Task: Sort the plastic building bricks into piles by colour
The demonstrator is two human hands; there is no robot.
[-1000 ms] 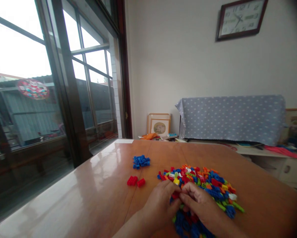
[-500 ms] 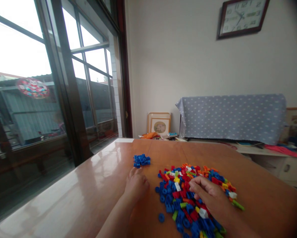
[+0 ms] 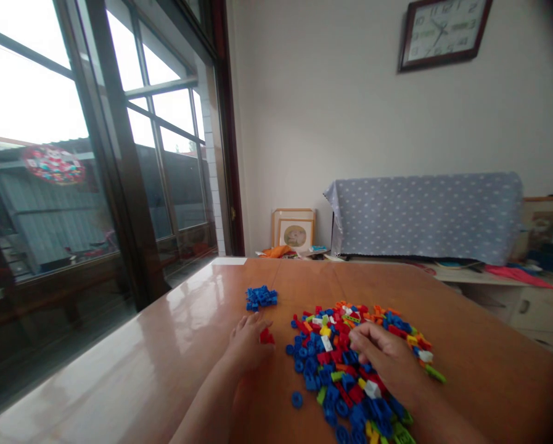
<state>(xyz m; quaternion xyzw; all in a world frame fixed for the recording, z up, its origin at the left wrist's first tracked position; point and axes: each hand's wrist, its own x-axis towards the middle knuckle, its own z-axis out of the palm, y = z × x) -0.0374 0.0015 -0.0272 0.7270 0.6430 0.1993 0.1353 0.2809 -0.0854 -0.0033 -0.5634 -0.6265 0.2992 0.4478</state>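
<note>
Red pieces [image 3: 267, 337] lie on the tabletop beneath and beside the fingers of my left hand [image 3: 249, 339], whose fingers are apart. Just beyond that hand is a small cluster of blue pieces [image 3: 261, 298]. My right hand [image 3: 381, 350] is over the big mixed pile of coloured bricks [image 3: 336, 357], its thumb and fingers pinched together; what they hold, if anything, is hidden. The pile has blue, red, orange, yellow, green and white pieces.
The brown table [image 3: 202, 345] reflects light on its left side. One blue round piece [image 3: 297, 399] sits apart, left of the pile. Behind are framed pictures [image 3: 295, 234], a cloth-covered object [image 3: 424, 216] and a wall clock [image 3: 446, 32].
Red pieces have come into sight by my left hand, whose fingers have spread. My right hand stays over the pile, still pinched. The whole view has shifted slightly.
</note>
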